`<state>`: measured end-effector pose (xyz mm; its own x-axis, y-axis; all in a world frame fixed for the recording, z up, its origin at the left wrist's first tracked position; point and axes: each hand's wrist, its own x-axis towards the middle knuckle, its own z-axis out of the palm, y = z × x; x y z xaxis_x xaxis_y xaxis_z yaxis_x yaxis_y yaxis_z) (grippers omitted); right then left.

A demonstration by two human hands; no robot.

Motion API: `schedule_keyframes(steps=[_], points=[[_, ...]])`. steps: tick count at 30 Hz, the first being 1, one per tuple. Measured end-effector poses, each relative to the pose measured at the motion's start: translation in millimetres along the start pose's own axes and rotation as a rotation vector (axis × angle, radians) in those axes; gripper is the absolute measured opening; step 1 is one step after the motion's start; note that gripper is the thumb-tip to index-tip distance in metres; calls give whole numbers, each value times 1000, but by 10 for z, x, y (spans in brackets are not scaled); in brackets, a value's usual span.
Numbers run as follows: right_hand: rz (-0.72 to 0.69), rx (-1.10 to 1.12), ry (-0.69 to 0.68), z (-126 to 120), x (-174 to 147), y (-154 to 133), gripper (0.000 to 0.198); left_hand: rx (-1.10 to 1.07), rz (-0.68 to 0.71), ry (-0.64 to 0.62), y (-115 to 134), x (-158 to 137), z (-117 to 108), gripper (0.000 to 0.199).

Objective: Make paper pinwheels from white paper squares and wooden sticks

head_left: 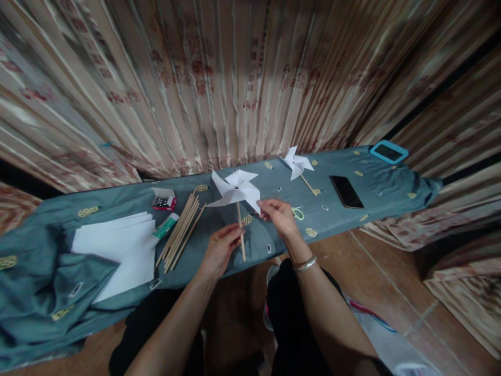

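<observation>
Two pinwheels are present, along with one box, one glue tube, one phone, one blue-framed device and one pair of scissors; several loose sticks [182, 230] and several paper sheets [125, 235] are also laid out, their exact numbers obscured by overlap. The nearer pinwheel [230, 196] is located above the middle of the cloth [336, 167], in front of the wearer, between both hands. It is formed of white paper with pointed, folded blades, fastened at the centre by a small dark pin and mounted at the top of a pale stick, which is held nearly upright. The stick is pinched between the thumb and fingers of the left hand [223, 245]; the tip of the right-hand blade is gripped by the fingertips of the right hand [278, 215]. The second pinwheel [296, 164] is laid beyond the right hand, its stick directed toward the wearer. The scissors [298, 213], with yellow-green handles, are partly covered by the right hand. The phone [346, 191] and the device [389, 152] are placed farther right. To the left, the open box [164, 200] is filled with small dark pieces; the glue tube [166, 225] is set between paper and sticks. The paper is partly overlapped by a cloth fold.
</observation>
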<state>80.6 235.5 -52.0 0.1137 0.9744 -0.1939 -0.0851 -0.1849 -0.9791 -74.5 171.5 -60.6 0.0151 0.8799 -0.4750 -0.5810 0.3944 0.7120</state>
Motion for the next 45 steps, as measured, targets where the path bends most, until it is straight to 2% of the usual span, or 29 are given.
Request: schedule_keyframes(steps=[12,21,27,33,36,41,43,45], points=[[47,126,-173,87,-120,45,35,-2,5,-1,-15,13,1,30],[90,152,-225,137,-148,50,36,-15,-4,0,-29,41,-8,36],[87,96,-270,198,-168,47,38,-25,-9,5,-35,34,-9,30],[3,-23,-288,224,-184,9,37,-18,-10,-4,-32,30,-8,36],[-73,-27,-193,86,-106,-23,39,-15,-17,-9,-17,16,-15,37],[-298,-9,248,-202,170,11,30,12,-21,-46,-3,-18,-37,36],[-333,-13,307,-247,257,57,35,27,-32,-75,-4,-31,-49,36],[-304,-18,286,-245,298,100,40,33,-42,-96,-6,-40,-60,36]])
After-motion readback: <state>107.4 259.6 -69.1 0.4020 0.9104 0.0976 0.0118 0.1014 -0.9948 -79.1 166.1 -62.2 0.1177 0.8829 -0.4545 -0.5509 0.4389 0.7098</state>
